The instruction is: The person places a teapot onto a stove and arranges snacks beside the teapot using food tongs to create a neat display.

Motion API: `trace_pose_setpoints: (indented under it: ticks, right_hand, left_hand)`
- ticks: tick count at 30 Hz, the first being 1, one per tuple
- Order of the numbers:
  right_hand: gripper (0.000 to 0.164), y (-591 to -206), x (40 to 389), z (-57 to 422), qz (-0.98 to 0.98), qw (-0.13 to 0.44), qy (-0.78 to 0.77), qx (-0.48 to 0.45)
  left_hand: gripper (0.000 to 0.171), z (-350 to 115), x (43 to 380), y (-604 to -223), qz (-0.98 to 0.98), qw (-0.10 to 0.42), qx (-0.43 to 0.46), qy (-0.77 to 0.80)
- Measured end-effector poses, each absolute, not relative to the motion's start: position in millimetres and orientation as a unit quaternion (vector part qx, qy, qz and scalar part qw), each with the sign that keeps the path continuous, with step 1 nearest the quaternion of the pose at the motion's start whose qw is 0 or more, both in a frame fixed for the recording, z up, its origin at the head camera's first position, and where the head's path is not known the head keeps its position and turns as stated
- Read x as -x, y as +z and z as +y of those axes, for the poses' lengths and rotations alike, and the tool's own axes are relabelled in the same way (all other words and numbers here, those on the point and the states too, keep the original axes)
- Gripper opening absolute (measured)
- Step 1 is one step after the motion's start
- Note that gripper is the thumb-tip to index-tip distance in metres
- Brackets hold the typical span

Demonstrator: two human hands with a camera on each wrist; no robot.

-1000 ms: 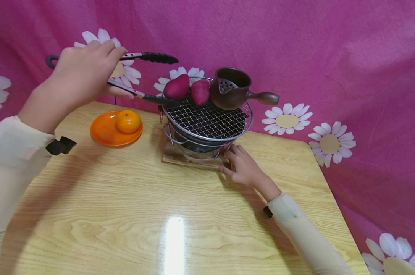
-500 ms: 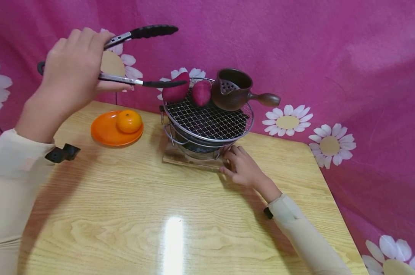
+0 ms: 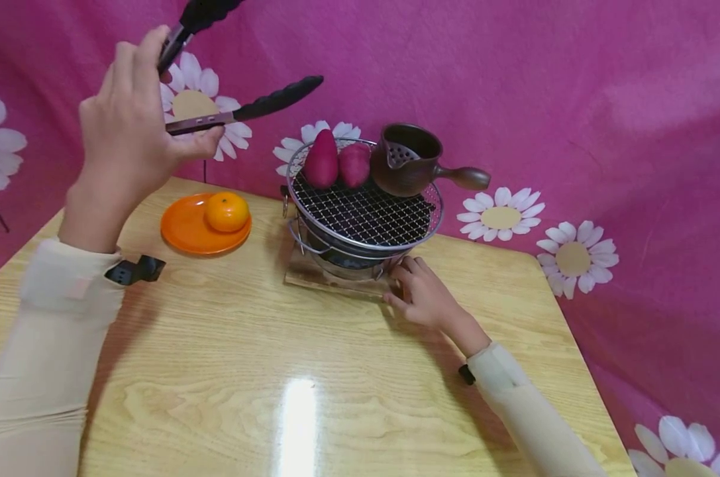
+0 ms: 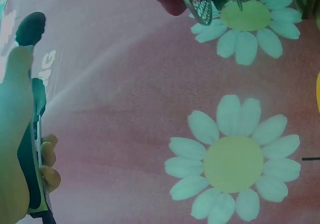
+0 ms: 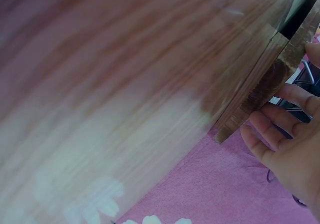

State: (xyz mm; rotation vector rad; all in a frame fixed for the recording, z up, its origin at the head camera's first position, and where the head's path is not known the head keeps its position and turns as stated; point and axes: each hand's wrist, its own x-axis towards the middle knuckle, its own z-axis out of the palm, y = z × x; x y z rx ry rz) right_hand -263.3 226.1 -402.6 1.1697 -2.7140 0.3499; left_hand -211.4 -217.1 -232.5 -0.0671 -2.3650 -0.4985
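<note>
My left hand (image 3: 127,126) is raised at the upper left in the head view and holds tongs (image 3: 276,99) with black tips. The arms of the tongs are spread wide, with nothing between them. Lower right of them, two purple-red sweet potatoes, the left one (image 3: 322,162) and the right one (image 3: 354,167), sit side by side on a round wire grill (image 3: 371,218). Beside these stands a brown side-handled pot (image 3: 403,173). My right hand (image 3: 426,296) grips the right end of the grill's wooden base (image 5: 270,82), its fingers curled at the edge in the right wrist view.
On the wooden table (image 3: 228,371), left of the grill, an orange plate (image 3: 183,228) holds a mandarin (image 3: 227,212). A pink cloth (image 3: 514,86) with white flowers hangs behind the table. The pot's handle (image 3: 467,177) sticks out to the right.
My left hand has lifted the tongs up and away from the left sweet potato, and their arms have spread wider. That sweet potato has turned more upright. My right hand stays at the base.
</note>
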Motion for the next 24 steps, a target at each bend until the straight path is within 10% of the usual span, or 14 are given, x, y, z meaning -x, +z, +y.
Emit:
trace_pose_setpoints:
  ticks: [24]
  right_hand:
    - [0.028, -399, 259, 238, -0.907, 0.092, 0.116, -0.394]
  left_hand:
    - [0.106, -232, 212, -246, -0.948, 0.31, -0.04, -0.056]
